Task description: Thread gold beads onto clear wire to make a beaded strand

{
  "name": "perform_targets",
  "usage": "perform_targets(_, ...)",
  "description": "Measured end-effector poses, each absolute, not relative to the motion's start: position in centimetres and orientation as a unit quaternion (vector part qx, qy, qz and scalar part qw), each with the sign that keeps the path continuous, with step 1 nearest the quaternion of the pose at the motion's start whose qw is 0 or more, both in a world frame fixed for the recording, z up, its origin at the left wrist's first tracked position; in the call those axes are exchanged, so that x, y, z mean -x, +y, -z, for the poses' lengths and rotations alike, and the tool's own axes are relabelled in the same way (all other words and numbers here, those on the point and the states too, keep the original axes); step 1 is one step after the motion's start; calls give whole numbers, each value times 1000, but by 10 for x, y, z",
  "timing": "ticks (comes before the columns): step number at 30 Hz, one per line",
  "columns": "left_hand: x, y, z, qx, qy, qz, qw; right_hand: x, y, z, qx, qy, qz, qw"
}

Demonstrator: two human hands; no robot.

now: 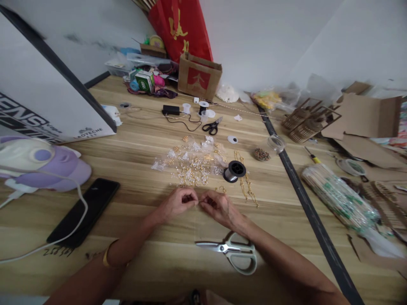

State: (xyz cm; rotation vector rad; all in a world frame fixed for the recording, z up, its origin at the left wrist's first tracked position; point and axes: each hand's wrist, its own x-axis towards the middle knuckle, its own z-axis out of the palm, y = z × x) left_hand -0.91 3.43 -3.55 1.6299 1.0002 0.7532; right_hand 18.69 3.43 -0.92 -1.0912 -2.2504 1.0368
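Note:
My left hand (182, 202) and my right hand (219, 208) meet over the table, each closed in a pinch. Between their fingertips shows a thin, dark, beaded-looking strand (200, 201), too small to make out fully. Just beyond the fingers lie gold and silver jewelry findings (192, 174), some in small clear bags (190, 149). A black spool of clear line (234, 171) stands to the right of that pile, beside gold chains (244, 182). Below my right wrist rest pale-handled scissors (233, 253), blades pointing left.
A phone (84, 212) and a purple-white device with a cable (47, 165) lie left, below a large box (54, 84). Black scissors (212, 126) lie behind the bags. Right are a jar of beads (262, 154), a dark table strip (302, 190), and packaged sticks (340, 197).

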Motion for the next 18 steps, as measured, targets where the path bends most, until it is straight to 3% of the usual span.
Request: perform_targets(18,8,34,38,-683,437,-294,506,-192,35,6,370,-849,-324,195)
